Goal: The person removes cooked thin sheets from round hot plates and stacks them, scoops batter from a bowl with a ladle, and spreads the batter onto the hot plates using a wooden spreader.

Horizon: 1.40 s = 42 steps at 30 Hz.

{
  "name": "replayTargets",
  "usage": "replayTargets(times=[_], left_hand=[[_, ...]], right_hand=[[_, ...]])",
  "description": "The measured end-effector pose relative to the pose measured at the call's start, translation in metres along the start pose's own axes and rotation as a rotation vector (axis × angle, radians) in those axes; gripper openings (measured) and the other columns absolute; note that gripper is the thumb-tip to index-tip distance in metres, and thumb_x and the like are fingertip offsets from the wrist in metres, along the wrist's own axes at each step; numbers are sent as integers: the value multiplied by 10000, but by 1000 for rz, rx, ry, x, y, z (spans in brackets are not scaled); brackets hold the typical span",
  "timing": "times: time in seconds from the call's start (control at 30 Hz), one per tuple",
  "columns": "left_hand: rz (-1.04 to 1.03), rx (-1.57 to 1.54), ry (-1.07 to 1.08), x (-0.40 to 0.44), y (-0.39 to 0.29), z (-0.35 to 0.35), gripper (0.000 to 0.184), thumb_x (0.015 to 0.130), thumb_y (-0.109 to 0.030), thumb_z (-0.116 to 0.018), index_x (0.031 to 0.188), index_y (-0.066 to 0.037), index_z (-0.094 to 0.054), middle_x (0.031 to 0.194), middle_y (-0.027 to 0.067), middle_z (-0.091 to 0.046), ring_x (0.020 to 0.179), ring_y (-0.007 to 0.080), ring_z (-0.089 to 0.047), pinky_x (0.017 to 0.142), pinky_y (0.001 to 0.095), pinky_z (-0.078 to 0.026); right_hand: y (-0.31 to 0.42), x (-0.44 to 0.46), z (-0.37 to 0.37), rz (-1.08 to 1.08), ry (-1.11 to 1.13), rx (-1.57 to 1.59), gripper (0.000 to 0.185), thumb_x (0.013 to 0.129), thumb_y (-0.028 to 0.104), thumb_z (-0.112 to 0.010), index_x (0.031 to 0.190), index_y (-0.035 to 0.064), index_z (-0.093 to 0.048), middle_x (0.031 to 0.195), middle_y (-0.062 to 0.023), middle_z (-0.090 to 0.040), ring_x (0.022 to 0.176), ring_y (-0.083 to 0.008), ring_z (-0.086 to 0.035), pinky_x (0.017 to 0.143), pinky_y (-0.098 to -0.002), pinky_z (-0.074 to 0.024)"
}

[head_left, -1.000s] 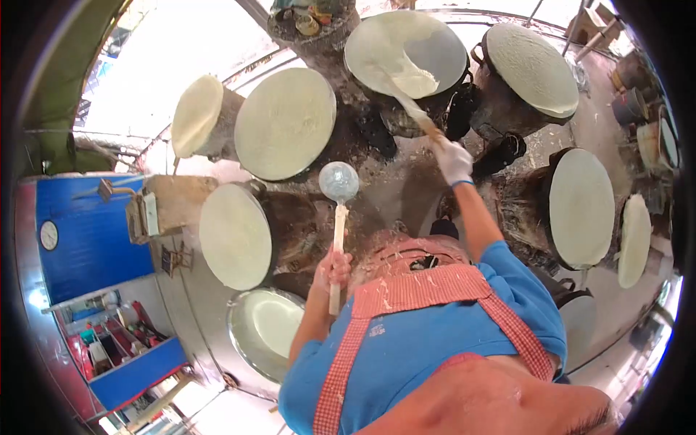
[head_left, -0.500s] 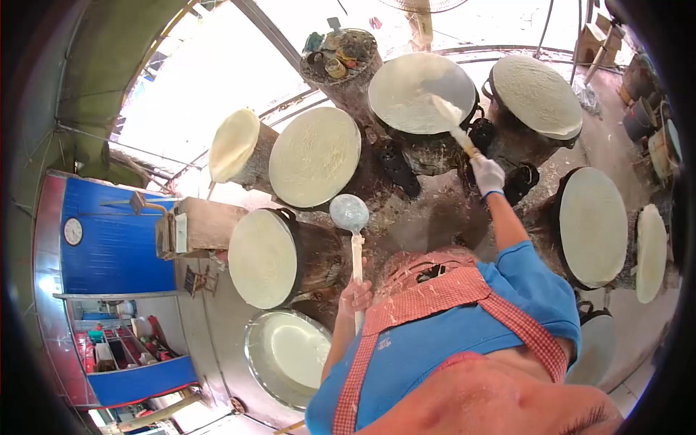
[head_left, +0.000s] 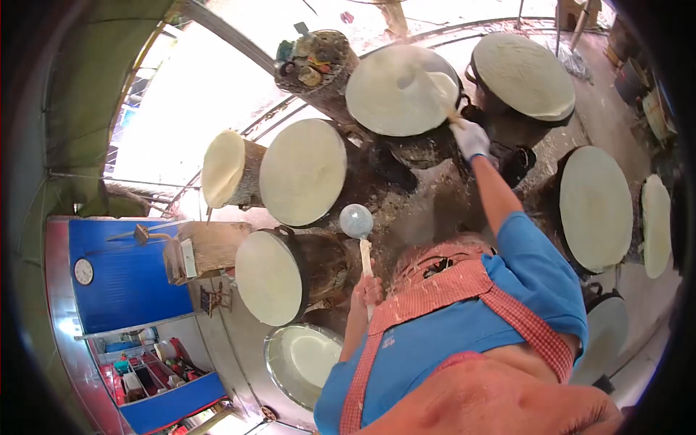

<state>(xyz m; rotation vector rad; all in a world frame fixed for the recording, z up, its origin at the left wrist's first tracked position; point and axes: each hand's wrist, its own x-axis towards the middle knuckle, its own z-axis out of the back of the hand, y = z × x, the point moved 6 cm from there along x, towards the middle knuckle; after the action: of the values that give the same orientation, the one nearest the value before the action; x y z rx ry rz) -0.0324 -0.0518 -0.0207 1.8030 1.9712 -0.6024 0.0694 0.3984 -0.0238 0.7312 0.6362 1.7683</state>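
Right hand (head_left: 471, 139): grasps the paddle (head_left: 454, 116) at the pan (head_left: 404, 135)'s near right edge
Left hand (head_left: 368, 290): wrapped round the handle of the ladle (head_left: 356, 221)
Batter (head_left: 373, 94): likely soft, slippery
Paddle hold: handle; probably light, stiff

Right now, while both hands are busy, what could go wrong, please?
The right hand is close to the pan, where haze hangs; if the rim is hot, it might burn the wrist. The haze also blurs the paddle, so an uneven patch could be missed. The left hand holds the ladle away from the bowl, so leftover batter might drip.
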Motion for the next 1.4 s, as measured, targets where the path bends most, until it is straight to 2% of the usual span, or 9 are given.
replayTargets(times=[0.13, 0.27, 0.5, 0.6, 0.8, 0.97, 1.07, 1.23, 1.4], left_hand=[[81, -54, 81, 20, -5, -18, 381, 900, -151, -439, 1271, -103, -368, 605, -31, -345, 472, 29, -334, 419, 163, -327], [66, 31, -19, 35, -8, -22, 308, 901, -153, -440, 1199, -96, -385, 596, -29, -342, 462, 31, -328, 403, 166, -315], [120, 17, -163, 58, 8, -25, 187, 901, -157, -441, 1072, -85, -414, 580, -26, -338, 443, 35, -317, 375, 171, -295], [116, 33, -182, 70, 15, -26, 141, 901, -158, -442, 1017, -80, -427, 574, -25, -336, 435, 36, -313, 363, 174, -287], [102, 91, -277, 75, 32, -28, 91, 902, -161, -443, 909, -71, -453, 561, -22, -331, 419, 39, -304, 339, 178, -270], [125, 53, -230, 71, 24, -24, 113, 902, -163, -443, 830, -77, -432, 551, -21, -329, 416, 40, -304, 337, 177, -266], [172, -30, -214, 71, 14, -27, 146, 902, -165, -444, 784, -84, -413, 546, -21, -328, 416, 39, -305, 338, 175, -265], [119, -22, -271, 56, -11, -30, 182, 908, -153, -425, 745, -78, -390, 554, -14, -327, 408, 48, -298, 329, 179, -254], [347, -395, -27, 63, -19, -7, 222, 917, -186, -406, 728, -72, -385, 574, -4, -332, 402, 65, -298, 332, 200, -269]], right_hand=[[3, -64, -29, 296, 348, -241, 255, 778, 399, -561, 945, 223, -641, 733, -130, -612, 691, -291, -601, 615, -404, -467], [-70, -2, -1, 20, 240, -346, 287, 804, 411, -525, 972, 214, -647, 811, -126, -623, 772, -289, -607, 653, -377, -474], [-37, -29, -13, 465, 179, -338, 187, 771, 345, -577, 819, 174, -636, 686, -128, -597, 645, -266, -601, 554, -395, -471], [-97, -13, 19, 125, 95, -27, 272, 756, 353, -607, 1016, 276, -630, 789, -171, -620, 737, -277, -616, 659, -356, -492], [-44, 177, -36, 27, 71, 26, 371, 741, 318, -570, 950, 17, -623, 636, -168, -589, 615, -259, -612, 558, -337, -456], [-63, 79, -46, -395, 224, 835, 242, 735, 231, -624, 862, 30, -671, 572, -28, -560, 416, -86, -434, 396, -250, -335], [3, 37, -39, 395, 298, 348, 267, 749, 205, -610, 939, 22, -650, 703, -49, -655, 674, -153, -601, 649, -273, -458], [-67, 42, 3, -579, 227, 799, 185, 791, 229, -592, 897, 99, -671, 512, 45, -461, 396, -59, -383, 336, -244, -277], [-50, -25, -52, -611, 443, 899, 270, 749, 165, -646, 987, 38, -644, 648, 19, -558, 539, -66, -492, 477, -217, -374]])
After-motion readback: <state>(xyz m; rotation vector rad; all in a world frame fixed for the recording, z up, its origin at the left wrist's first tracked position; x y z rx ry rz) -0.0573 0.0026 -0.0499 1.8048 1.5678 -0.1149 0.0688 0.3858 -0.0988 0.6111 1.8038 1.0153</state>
